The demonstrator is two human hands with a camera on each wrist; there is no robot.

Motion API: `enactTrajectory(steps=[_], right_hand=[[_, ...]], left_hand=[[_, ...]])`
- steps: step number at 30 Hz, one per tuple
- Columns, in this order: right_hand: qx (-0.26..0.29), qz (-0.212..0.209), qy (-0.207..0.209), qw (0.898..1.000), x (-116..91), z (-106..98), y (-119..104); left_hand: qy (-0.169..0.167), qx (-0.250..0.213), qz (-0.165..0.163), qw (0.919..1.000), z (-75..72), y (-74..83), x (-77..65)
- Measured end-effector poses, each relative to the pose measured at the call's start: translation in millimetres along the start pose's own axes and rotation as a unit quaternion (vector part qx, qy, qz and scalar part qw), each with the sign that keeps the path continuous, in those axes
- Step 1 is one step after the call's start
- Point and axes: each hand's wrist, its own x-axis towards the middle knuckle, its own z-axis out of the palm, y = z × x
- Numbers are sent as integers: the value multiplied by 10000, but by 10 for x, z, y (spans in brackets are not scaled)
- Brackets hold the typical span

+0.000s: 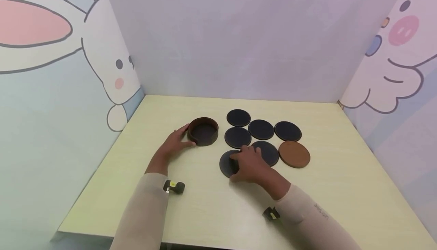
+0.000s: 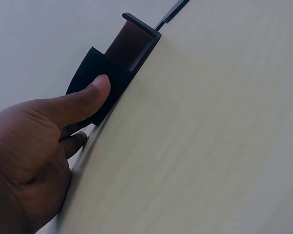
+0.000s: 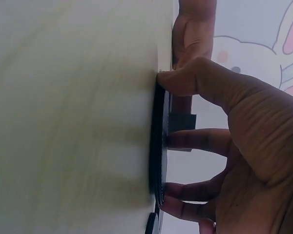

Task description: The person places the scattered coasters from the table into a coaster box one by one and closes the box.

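On the left of the table stands a round dark brown coaster holder point(image 1: 212, 140) with a notch in its wall. My left hand point(image 1: 175, 142) grips its left side; in the left wrist view the thumb point(image 2: 95, 95) presses the outer wall beside the notch. A round black coaster point(image 1: 226, 163) lies at the near end of a group. Over it my right hand point(image 1: 250, 164) is spread, thumb at the near edge and fingertips on the top and far edge. In the right wrist view this coaster point(image 3: 158, 141) is edge-on and lies flat along the table.
Several more black coasters point(image 1: 238, 137) lie flat beyond and beside the right hand, close together. A brown coaster point(image 1: 294, 154) is at the group's right. The pale table point(image 1: 201, 204) meets walls on three sides, the side walls point(image 1: 68, 102) bearing cartoon animals.
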Motion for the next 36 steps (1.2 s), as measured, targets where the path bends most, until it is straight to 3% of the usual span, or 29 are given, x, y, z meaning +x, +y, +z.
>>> enactTrajectory(steps=[10, 19, 36], right_hand=[[-393, -220, 125, 9989, 13, -2, -33], [-108, -129, -169, 9997, 7, -38, -59], [-287, -222, -104, 9993, 43, -73, -51]], left_hand=[[48, 113, 54, 9999, -18, -35, -4], [60, -18, -47, 10000, -14, -41, -6], [62, -162, -68, 9998, 16, 3, -15]])
